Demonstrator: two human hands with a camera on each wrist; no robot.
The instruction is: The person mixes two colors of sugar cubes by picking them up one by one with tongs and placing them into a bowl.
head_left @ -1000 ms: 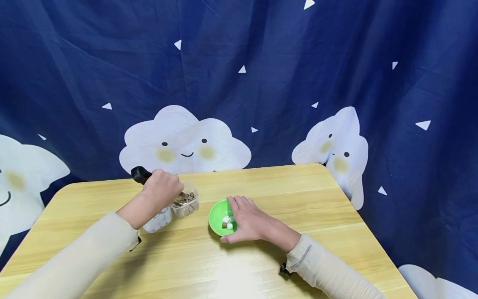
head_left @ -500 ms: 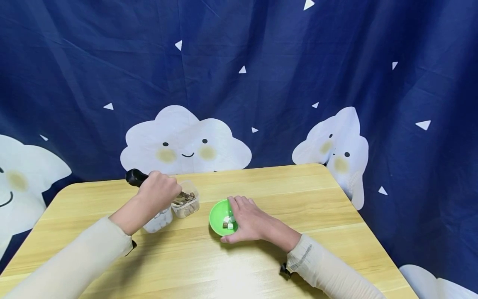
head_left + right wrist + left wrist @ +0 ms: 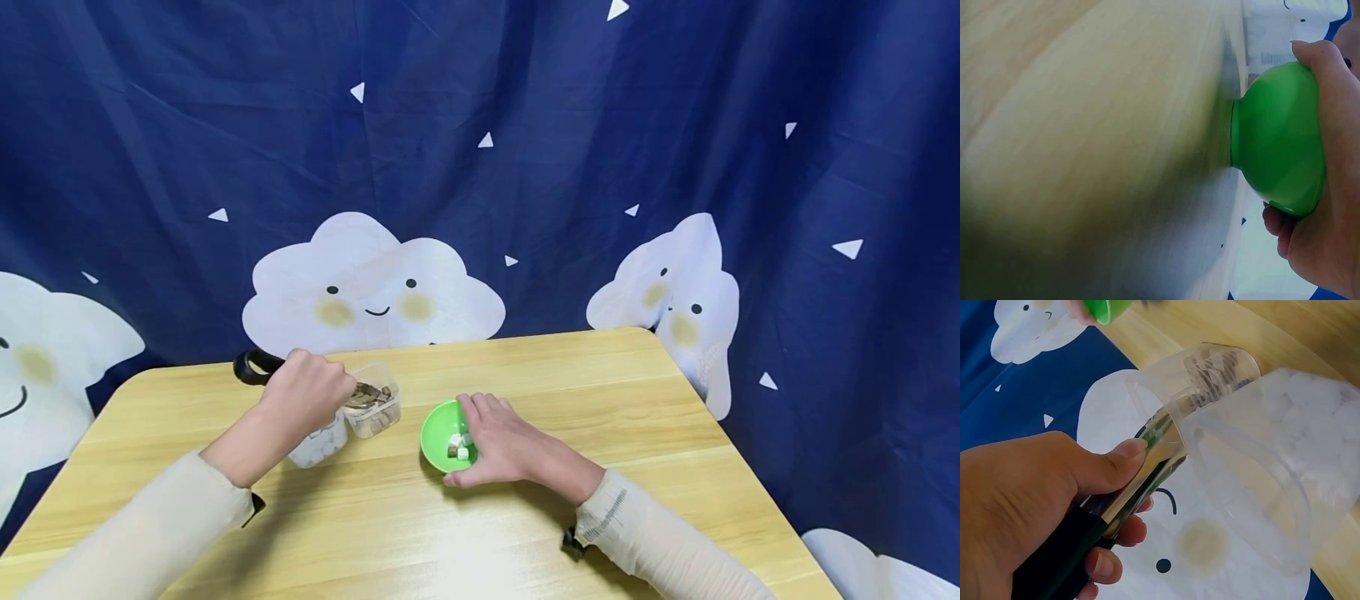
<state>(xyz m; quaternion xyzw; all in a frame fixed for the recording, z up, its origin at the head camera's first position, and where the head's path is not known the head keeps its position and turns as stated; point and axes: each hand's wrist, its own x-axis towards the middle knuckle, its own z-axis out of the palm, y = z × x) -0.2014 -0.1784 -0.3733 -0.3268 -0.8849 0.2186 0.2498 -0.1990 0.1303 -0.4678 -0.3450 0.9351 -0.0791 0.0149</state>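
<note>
Gripping one utensil (image 3: 1147,478), one bowl (image 3: 438,442) — two hands (image 3: 309,390) (image 3: 498,440)

Over the last second my left fingers (image 3: 333,383) have drawn back toward the left and a little nearer, away from the clear tub of brown pieces (image 3: 381,408). The black handle (image 3: 1060,553) has gone with them, its end now farther left and slightly nearer over the far edge of the bench (image 3: 540,392). More of the tub's left side shows past my knuckles. My left sleeve (image 3: 150,533) and the black band (image 3: 255,508) at its cuff have slid left and nearer too.
</note>
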